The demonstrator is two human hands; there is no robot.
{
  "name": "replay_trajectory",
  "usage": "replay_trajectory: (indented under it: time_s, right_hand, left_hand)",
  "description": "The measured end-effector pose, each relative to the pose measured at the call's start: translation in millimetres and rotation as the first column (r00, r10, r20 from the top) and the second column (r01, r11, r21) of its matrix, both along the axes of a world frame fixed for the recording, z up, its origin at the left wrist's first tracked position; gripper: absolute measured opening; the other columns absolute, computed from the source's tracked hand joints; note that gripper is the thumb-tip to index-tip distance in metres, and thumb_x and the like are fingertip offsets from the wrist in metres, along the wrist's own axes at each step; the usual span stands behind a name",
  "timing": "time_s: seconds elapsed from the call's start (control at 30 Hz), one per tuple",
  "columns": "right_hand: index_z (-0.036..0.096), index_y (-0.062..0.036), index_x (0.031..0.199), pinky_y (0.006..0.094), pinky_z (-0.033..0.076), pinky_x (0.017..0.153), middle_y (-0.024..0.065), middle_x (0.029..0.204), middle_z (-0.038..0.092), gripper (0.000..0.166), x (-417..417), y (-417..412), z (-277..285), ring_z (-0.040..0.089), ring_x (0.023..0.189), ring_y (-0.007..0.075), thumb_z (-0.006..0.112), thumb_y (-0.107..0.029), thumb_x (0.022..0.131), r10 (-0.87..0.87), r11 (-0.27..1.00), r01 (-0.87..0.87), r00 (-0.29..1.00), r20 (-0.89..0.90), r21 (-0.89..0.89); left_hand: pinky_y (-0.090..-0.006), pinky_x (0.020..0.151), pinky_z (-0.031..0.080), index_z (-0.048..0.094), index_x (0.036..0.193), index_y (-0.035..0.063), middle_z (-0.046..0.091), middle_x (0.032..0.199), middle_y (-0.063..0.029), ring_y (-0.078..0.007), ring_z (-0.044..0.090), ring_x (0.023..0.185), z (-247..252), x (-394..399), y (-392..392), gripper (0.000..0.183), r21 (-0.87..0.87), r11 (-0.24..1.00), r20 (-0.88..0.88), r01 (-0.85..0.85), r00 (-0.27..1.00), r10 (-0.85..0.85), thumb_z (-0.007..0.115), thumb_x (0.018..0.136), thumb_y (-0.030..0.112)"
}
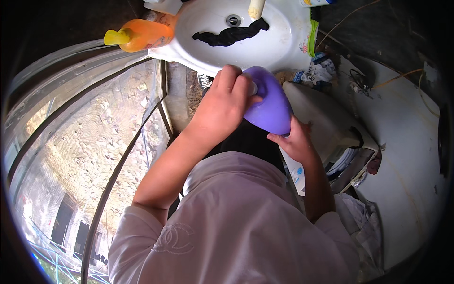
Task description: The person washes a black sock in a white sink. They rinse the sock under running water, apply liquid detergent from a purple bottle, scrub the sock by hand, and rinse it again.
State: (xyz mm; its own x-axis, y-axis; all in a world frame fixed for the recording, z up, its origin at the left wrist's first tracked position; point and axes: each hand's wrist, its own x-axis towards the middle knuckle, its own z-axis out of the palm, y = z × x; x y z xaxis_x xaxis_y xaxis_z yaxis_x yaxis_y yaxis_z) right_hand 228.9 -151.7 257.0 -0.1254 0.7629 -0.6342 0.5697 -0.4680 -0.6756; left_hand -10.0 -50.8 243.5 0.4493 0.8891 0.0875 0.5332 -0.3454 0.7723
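Note:
A purple plastic bottle (pixel 267 103) is between my two hands, just in front of the washbasin. My left hand (pixel 227 96) is closed around its whitish cap or neck, with the thumb against the purple side. At the bottle's other end, my right hand (pixel 296 138) grips the lower edge with thumb and fingers. Beyond them, a twisted black cloth (pixel 232 34) lies in the white basin (pixel 269 53), close to the metal drain (pixel 234 20). Part of what my fingers cover is hidden.
An orange bottle with a yellow cap (pixel 147 35) lies on the basin's left rim. A pale cylindrical end (pixel 256 10) overhangs the bowl. A green-edged brush or comb (pixel 313 38) is on the right rim. Right of my legs stands a white appliance (pixel 319 110); a screened window (pixel 106 142) is at left.

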Motion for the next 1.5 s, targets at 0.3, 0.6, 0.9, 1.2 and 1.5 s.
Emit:
replay_trajectory:
  time_s: [0.3,0.6,0.9,1.2,1.5]
  right_hand:
    - [0.059,0.0001,0.124,0.0455,0.052,0.094,0.0187,0.114,0.074,0.058,7,3,1,0.071,0.106,0.0352,0.088,-0.030,0.083,-0.019,1.000,0.018,0.999,0.037,0.019]
    - [0.059,0.0037,0.127,0.0390,0.056,0.088,0.0173,0.106,0.074,0.052,11,-2,-5,0.073,0.097,0.0249,0.085,-0.008,0.083,0.044,0.996,-0.053,0.993,0.112,0.077]
    - [0.058,0.0052,0.130,0.0392,0.053,0.097,0.0181,0.116,0.072,0.056,15,16,-1,0.070,0.107,0.0262,0.085,-0.012,0.084,-0.045,0.998,0.045,0.999,0.011,0.037]
    - [0.052,0.0067,0.137,0.0444,0.055,0.094,0.0251,0.118,0.071,0.066,23,42,-13,0.072,0.107,0.0377,0.083,-0.023,0.086,-0.084,0.989,0.081,0.996,0.017,0.123]
    - [0.048,0.0045,0.145,0.0465,0.051,0.104,0.0280,0.131,0.066,0.077,18,68,-14,0.067,0.119,0.0399,0.081,-0.033,0.086,-0.029,1.000,0.029,0.989,0.144,0.001]
  left_hand:
    - [-0.0403,0.063,0.055,0.056,0.088,0.0047,0.056,0.085,-0.0131,-0.0320,0.064,0.074,-10,16,14,0.036,0.165,0.982,-0.277,-0.091,0.951,0.135,0.073,0.093,0.036]
    - [-0.0401,0.058,0.055,0.069,0.074,0.0087,0.064,0.071,-0.0111,-0.0305,0.068,0.064,5,20,19,0.037,0.047,0.971,-0.461,-0.236,0.857,0.231,0.064,0.094,0.039]
    - [-0.0511,0.078,0.055,0.075,0.089,0.0054,0.072,0.080,-0.0220,-0.0433,0.070,0.084,-20,-43,53,0.053,-0.388,0.778,-0.422,-0.494,0.846,0.326,0.048,0.102,0.049]
    - [-0.0441,0.091,0.052,0.074,0.100,-0.0024,0.073,0.091,-0.0244,-0.0375,0.070,0.094,-109,-80,26,0.061,-0.691,0.566,-0.298,-0.450,0.890,0.345,0.046,0.105,0.052]
    - [-0.0313,0.065,0.046,0.067,0.089,0.0017,0.060,0.079,-0.0042,-0.0147,0.052,0.068,-168,-66,1,0.067,-0.930,0.244,-0.095,-0.273,0.823,0.559,0.040,0.108,0.060]
